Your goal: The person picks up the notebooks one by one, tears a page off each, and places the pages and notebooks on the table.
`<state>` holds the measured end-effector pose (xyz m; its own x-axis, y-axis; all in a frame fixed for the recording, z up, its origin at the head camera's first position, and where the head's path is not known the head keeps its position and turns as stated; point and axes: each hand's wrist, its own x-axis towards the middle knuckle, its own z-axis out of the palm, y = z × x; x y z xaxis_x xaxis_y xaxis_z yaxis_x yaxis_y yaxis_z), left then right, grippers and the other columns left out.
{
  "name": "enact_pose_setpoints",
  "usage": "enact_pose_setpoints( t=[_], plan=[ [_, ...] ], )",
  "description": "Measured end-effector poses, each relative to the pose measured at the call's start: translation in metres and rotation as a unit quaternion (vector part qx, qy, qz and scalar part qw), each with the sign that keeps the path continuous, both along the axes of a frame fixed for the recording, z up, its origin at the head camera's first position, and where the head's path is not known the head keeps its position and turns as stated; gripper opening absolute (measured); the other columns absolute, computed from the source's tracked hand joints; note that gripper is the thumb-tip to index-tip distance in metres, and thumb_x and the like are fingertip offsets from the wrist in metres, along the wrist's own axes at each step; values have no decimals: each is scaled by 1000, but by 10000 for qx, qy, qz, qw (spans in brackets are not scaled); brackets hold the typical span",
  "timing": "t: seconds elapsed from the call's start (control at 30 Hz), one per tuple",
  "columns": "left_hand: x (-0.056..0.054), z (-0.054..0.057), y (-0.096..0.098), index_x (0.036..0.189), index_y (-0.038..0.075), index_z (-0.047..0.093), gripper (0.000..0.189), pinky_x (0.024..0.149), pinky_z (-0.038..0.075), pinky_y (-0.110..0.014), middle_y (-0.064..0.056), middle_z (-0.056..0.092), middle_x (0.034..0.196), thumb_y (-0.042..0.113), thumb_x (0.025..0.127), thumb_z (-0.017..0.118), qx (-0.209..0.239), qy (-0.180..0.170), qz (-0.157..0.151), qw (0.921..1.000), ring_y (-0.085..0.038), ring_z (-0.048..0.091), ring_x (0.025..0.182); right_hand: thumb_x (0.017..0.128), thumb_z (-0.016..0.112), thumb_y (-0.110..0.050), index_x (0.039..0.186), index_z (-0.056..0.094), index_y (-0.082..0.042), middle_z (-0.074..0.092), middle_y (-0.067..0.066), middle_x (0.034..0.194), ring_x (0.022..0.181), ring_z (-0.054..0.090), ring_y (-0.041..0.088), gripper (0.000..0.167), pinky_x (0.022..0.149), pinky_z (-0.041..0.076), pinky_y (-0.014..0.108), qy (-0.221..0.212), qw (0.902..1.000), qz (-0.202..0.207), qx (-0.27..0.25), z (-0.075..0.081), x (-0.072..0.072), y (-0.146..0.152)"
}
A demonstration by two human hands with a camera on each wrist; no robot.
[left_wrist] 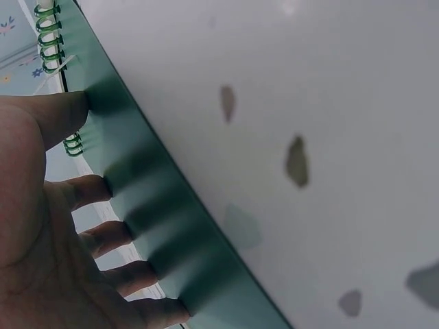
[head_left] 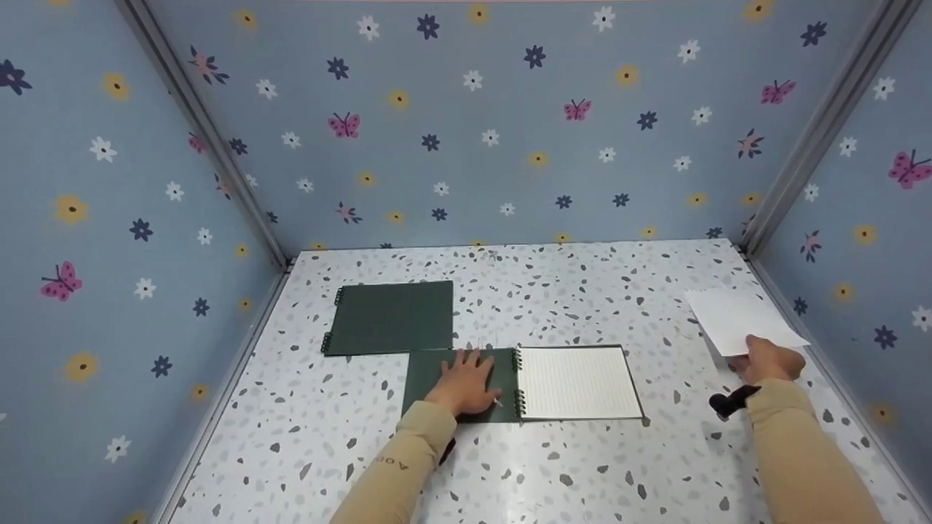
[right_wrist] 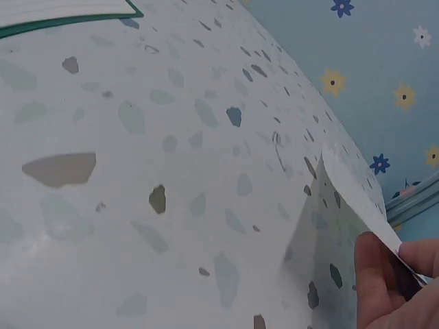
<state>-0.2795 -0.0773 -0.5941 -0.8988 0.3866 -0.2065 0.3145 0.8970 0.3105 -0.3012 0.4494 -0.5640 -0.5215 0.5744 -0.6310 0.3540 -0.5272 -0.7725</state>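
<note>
An open spiral notebook lies near the middle of the table, its dark green cover [head_left: 420, 386] to the left and its lined page [head_left: 575, 382] to the right of the rings. My left hand [head_left: 466, 386] presses on the cover with fingers spread; in the left wrist view the fingertips [left_wrist: 134, 233] touch the green surface. A small white scrap [head_left: 497, 402] shows by the thumb, close to the rings. At the far right, my right hand [head_left: 768, 360] pinches the near edge of a loose white sheet [head_left: 743, 316] between thumb and fingers, tilting it above the table.
A second dark green spiral notebook [head_left: 393, 318] lies closed behind and left of the open one, edges nearly meeting. The speckled white table [head_left: 568, 473] is bounded by blue flowered walls [head_left: 502, 131] at the back and both sides.
</note>
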Motion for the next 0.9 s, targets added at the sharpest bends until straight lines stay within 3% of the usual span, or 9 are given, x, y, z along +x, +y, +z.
enact_pose_setpoints(
  t=[0.07,0.13,0.23,0.3,0.4,0.57,0.67,0.77,0.9],
  plan=[
    [0,0,1,166,9,45,68,126,30,-76,-23,35,174,44,110,61,-7,5,-29,10000,-53,28,162,104,64,-9,174,22,-14,42,0,168,126,69,14,82,104,58,26,-158,9998,36,134,-4,3,4],
    [0,-1,1,166,10,44,67,126,30,-76,-23,35,174,43,110,60,-39,-17,-36,10000,-53,27,163,105,64,-9,175,19,-12,52,7,157,99,78,13,83,98,62,28,-226,9991,232,292,-8,7,8],
    [0,-1,0,166,10,45,67,126,31,-75,-23,35,174,44,110,61,-65,-11,-25,10000,-53,28,163,105,64,-9,174,19,-7,68,8,117,65,77,14,82,83,67,27,-215,9975,471,472,-13,12,9],
    [-1,0,-1,167,10,44,68,126,30,-75,-23,34,174,44,110,60,-73,-28,-28,10000,-52,27,163,105,65,-12,172,23,-4,68,3,87,57,75,13,80,74,67,27,-256,9957,600,657,-14,15,8],
    [-1,-1,-1,166,10,45,68,126,30,-75,-23,35,174,44,110,61,-55,4,-40,10000,-53,27,163,104,69,-18,165,36,-4,65,1,60,54,74,13,71,66,67,27,-355,9940,638,815,-14,18,6],
    [-1,0,-2,166,9,45,68,126,31,-75,-24,36,173,44,110,61,-61,44,-58,10000,-53,28,162,104,70,-22,117,59,-4,69,3,55,51,74,17,25,61,67,32,-314,9923,793,895,-14,27,4],
    [0,0,-1,166,9,45,68,126,31,-75,-24,35,174,44,110,61,-62,18,-66,10000,-53,28,162,104,69,-19,94,62,-5,70,6,56,51,74,18,19,59,67,33,-271,9899,1035,926,-16,36,6],
    [0,1,-1,167,10,44,68,126,30,-75,-23,35,174,44,110,61,-78,-10,-49,10000,-53,27,163,105,69,-17,85,65,-5,72,7,58,53,75,18,23,61,67,34,-291,9880,1203,922,-19,45,7],
    [0,1,0,167,9,44,69,126,30,-76,-23,35,174,44,110,61,-53,-24,-44,10000,-53,27,163,105,68,-17,87,66,-6,72,4,60,55,76,16,21,63,67,32,-440,9841,1340,1080,-22,52,5]
  ],
)
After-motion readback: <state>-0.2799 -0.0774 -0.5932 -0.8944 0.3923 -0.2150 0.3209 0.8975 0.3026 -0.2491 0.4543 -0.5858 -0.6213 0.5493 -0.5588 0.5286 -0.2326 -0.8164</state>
